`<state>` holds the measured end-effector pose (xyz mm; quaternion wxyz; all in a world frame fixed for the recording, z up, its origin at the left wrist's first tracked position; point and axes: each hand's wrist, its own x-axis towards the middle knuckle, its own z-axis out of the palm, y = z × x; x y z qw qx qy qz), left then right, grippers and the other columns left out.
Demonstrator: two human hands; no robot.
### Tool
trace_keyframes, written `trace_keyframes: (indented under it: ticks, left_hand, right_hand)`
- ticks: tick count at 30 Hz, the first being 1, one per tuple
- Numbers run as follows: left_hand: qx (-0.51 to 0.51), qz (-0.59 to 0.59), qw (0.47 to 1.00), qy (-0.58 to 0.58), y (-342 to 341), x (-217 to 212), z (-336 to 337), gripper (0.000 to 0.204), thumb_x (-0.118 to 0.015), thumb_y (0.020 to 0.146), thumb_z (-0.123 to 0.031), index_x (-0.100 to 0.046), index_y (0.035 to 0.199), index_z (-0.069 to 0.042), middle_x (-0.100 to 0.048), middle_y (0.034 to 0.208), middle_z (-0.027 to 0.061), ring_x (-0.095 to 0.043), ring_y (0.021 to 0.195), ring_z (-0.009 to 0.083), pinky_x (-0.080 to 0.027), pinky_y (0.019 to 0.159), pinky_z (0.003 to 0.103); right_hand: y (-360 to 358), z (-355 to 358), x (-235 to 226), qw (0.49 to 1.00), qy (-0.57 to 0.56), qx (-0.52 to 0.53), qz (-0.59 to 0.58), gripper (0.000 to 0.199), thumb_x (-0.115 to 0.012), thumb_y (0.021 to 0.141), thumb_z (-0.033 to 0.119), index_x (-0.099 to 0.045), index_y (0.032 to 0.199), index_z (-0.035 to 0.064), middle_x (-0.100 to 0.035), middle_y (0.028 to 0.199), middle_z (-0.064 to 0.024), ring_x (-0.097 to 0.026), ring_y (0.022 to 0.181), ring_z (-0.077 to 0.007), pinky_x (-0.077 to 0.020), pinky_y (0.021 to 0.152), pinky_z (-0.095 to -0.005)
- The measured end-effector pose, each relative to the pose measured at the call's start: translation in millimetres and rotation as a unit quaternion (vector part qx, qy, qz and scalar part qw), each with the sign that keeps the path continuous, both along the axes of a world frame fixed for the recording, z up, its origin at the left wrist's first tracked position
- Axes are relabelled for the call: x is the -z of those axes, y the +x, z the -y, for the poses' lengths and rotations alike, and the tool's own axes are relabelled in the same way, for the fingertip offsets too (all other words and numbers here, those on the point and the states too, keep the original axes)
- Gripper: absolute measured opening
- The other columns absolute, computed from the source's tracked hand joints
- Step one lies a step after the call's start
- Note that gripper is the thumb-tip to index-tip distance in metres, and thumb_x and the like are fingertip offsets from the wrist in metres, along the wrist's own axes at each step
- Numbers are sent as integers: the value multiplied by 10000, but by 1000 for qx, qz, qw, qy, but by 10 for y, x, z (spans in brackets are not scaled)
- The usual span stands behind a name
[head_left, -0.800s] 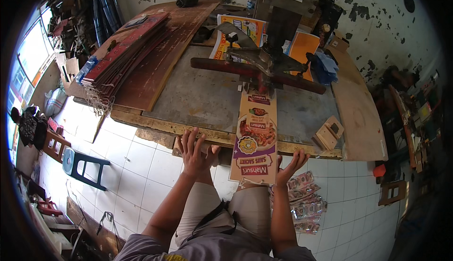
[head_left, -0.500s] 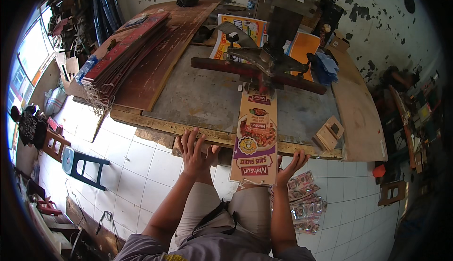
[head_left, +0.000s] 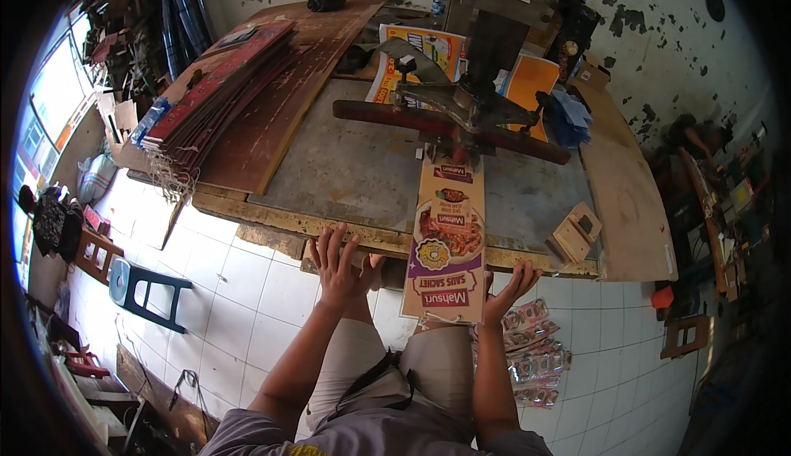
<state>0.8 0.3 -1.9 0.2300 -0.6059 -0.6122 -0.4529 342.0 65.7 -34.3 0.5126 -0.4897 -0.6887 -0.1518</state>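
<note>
My left hand (head_left: 338,271) rests with fingers stretched out against the front edge of the worktable (head_left: 329,159). On the other side, my right hand (head_left: 507,295) is also open at that edge, its thumb close to a long printed cardboard strip (head_left: 445,242). The strip shows a food picture and purple and tan print. Its far end lies under the head of a metal press (head_left: 461,118) with a dark red crossbar, and its near end, with a white string loop, overhangs the table edge toward my lap. Neither hand holds anything.
A stack of red strips with white strings (head_left: 222,85) lies at left on a reddish board. A small wooden block piece (head_left: 575,233) sits at the right front edge. Orange printed sheets (head_left: 527,89) stand behind the press. A stool (head_left: 148,291) and pink packets (head_left: 535,357) are on the tiled floor.
</note>
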Motion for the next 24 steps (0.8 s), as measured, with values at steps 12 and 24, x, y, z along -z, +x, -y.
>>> trace_keyframes:
  ticks: [12, 24]
  left_hand:
    - [8, 2, 1000, -12, -10, -45, 16, 691, -838, 837, -248, -567, 1458, -115, -474, 1647, 173, -372, 1555, 460, -203, 1287, 679]
    - [3, -14, 999, -33, -18, -51, 44, 772, -809, 815, -139, -490, 1517, -113, -439, 1662, 201, -336, 1568, 486, -210, 1278, 714]
  right_hand:
    - [-33, -6, -6, 1000, 3, -5, -5, 625, -671, 1061, 188, -395, 1579, -26, -334, 1664, -287, -136, 1618, -579, -196, 1255, -746]
    - [-25, -16, -10, 1000, 8, -2, 1, 627, -672, 1063, 206, -398, 1579, -23, -347, 1657, -290, -149, 1614, -580, -189, 1261, -741]
